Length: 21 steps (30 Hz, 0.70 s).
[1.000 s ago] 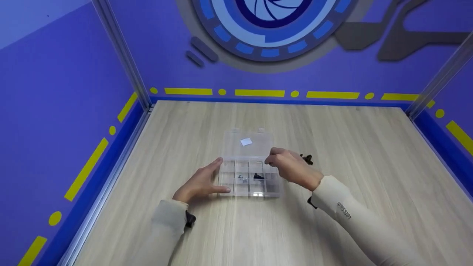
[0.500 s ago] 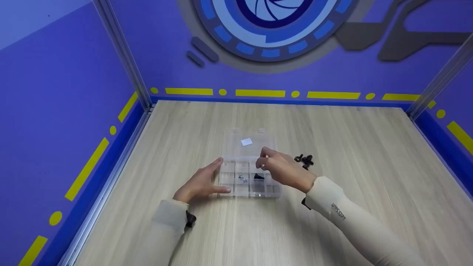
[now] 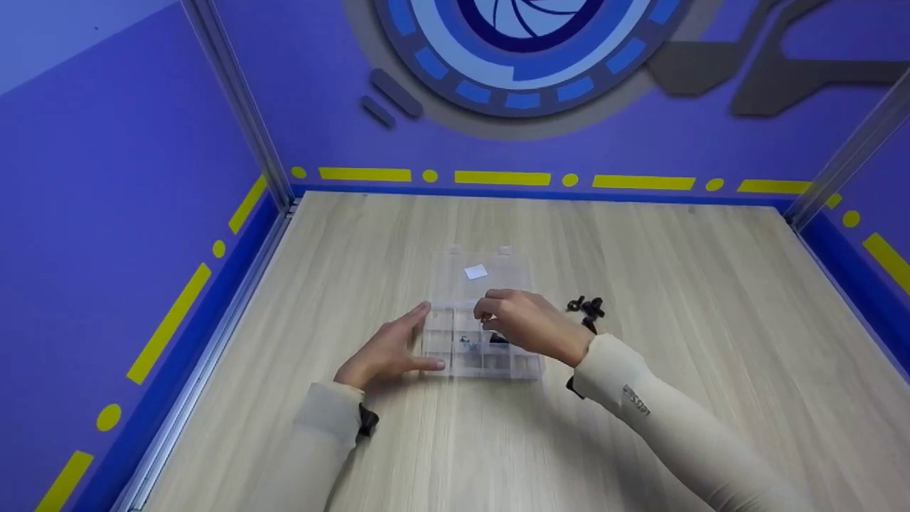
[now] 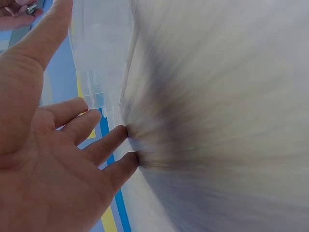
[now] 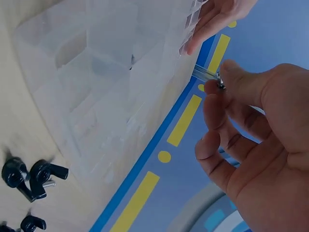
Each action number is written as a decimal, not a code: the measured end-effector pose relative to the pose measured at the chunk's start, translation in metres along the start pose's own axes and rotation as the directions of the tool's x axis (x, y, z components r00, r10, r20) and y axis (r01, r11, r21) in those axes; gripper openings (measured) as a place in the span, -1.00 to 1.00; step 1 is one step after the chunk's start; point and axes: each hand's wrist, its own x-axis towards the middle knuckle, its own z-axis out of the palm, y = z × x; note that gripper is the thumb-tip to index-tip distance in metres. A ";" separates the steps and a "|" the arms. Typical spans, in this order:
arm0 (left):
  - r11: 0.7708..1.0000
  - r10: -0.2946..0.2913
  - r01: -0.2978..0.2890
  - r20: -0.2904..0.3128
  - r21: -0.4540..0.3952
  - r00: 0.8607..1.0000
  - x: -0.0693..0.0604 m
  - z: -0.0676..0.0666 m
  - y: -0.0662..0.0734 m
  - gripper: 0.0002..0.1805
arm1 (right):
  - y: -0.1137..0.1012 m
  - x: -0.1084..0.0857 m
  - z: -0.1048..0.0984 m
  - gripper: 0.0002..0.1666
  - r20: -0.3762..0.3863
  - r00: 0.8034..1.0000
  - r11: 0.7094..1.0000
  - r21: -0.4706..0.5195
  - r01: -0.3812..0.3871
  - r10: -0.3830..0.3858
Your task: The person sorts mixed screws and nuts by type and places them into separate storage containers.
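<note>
While at box edge [image 3: 428, 343], left hand [image 3: 387, 352] outspread; right hand [image 3: 527, 324] tight on metal piece [image 4: 31, 8]

The pale, wood-grained bench [image 3: 682, 284] carried a clear compartment box [image 3: 467, 363], its lid [image 3: 503, 274] open toward twelve o'clock. At the box's three o'clock, near but apart from it, several small black fittings [image 3: 593, 308] lay in a loose cluster.

The box [image 3: 473, 374] looks smooth plastic, the tabletop [image 3: 682, 320] matt wood.
</note>
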 end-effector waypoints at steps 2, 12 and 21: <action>1.000 0.005 -0.005 -0.001 0.001 1.000 0.000 -0.001 0.000 0.20 | -0.001 0.003 0.001 -0.88 -0.008 1.000 1.000 0.019 0.002 -0.002; 1.000 0.004 -0.004 0.005 -0.003 1.000 0.000 -0.001 0.000 0.20 | -0.001 0.015 0.009 -0.95 0.045 0.998 0.992 0.114 -0.045 0.040; 1.000 0.008 -0.008 0.001 -0.002 1.000 0.000 -0.001 0.000 0.20 | 0.002 0.019 0.016 -0.93 0.000 1.000 0.995 0.096 0.030 -0.030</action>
